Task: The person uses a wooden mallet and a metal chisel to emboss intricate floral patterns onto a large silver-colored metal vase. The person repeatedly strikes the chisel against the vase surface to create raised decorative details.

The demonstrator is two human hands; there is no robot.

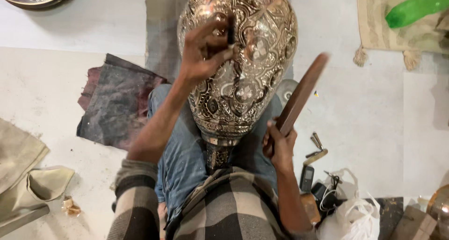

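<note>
A large ornate engraved metal vase (pixel 252 67) lies across my lap, its narrow neck toward my body. My left hand (pixel 203 50) rests on its upper side and pinches a thin dark chisel (pixel 231 30) against the patterned surface. To the right of the vase, my right hand (pixel 279 144) grips the lower end of a long flat brown wooden stick (pixel 301 95), which slants up and to the right and looks blurred.
A dark stained cloth (pixel 112 104) lies on the pale floor at left, with beige fabric (pixel 28 174) nearer. A phone (pixel 306 178), small tools (pixel 317 149) and a white plastic bag (pixel 358 216) sit at right. A fringed mat (pixel 383 29) holds a green bottle (pixel 418 6).
</note>
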